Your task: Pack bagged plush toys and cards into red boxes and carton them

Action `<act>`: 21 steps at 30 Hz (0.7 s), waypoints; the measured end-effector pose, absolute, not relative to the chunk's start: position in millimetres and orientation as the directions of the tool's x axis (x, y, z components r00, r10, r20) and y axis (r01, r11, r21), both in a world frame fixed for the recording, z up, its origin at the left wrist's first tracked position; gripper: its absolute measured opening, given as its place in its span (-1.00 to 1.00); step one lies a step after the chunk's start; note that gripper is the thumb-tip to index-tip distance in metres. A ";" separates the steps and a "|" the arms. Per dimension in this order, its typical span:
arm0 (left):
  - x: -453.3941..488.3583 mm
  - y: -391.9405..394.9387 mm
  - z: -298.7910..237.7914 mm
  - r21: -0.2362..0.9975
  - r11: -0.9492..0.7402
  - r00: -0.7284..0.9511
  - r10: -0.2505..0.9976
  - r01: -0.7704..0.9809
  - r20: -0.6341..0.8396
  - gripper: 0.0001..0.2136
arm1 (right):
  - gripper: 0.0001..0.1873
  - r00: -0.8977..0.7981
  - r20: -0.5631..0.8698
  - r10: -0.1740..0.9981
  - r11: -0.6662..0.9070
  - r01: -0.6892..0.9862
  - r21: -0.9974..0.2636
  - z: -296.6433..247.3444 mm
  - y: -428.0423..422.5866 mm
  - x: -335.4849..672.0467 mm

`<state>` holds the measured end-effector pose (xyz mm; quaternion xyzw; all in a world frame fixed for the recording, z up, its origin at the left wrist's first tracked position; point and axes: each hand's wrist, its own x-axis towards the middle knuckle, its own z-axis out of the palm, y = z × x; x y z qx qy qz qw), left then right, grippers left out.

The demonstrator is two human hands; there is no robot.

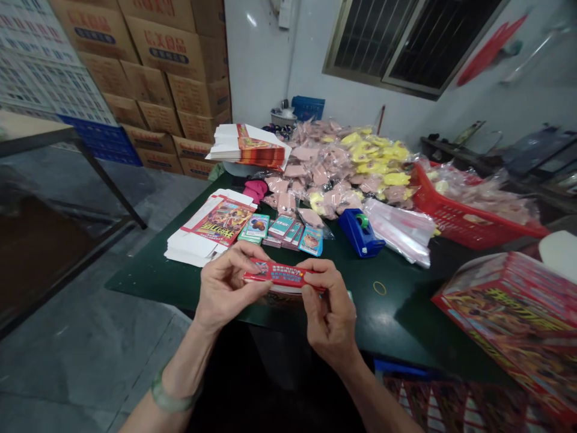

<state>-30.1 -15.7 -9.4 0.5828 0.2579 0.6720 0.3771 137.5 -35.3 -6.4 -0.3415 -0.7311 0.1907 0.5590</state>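
A red printed carton (283, 275) is held level above the table's near edge, a narrow side with white and blue lettering turned up. My left hand (229, 282) pinches its left end between thumb and fingers. Its right end is gripped by my right hand (330, 300), thumb below and fingers on top. Most of the carton's body is hidden below that side. Just beyond lie stacks of cards (283, 228), green, pink and blue. Left of them is a pile of flattened printed cartons (216, 222). A blue tape dispenser (360, 231) stands to the right.
Bagged pink and yellow pieces (333, 162) heap at the back, beside a stack of printed sheets (256, 147). A red basket (478, 219) and stacked finished-looking cartons (518, 319) occupy the right. Clear plastic bags (399, 228) and a rubber band (379, 288) lie on the green table (406, 325).
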 end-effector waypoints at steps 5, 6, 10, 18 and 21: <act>-32.6 -18.6 -5.4 0.713 -0.700 0.013 0.713 -0.051 0.701 -0.85 | -0.73 -0.207 0.738 0.643 0.756 0.329 -0.566 -8.8 -41.4 145.5; -32.6 -19.2 -7.6 0.690 -0.723 0.011 0.690 -0.044 0.724 -0.85 | -0.71 -0.210 0.757 0.618 0.777 0.310 -0.548 -12.6 -41.6 144.8; -32.3 -22.5 -16.2 0.661 -0.748 0.094 0.664 0.064 0.742 -0.74 | -0.68 -0.179 0.810 0.558 0.818 0.277 -0.503 -28.9 -40.4 135.4; -26.0 -25.4 -13.7 0.632 -0.750 0.123 0.658 0.195 0.742 -0.63 | -0.69 -0.038 0.823 0.567 0.785 0.326 -0.527 -41.6 -37.7 116.9; -24.2 -22.9 -13.0 0.633 -0.750 0.107 0.657 0.192 0.747 -0.62 | -0.67 -0.046 0.829 0.558 0.792 0.327 -0.515 -40.7 -33.4 117.3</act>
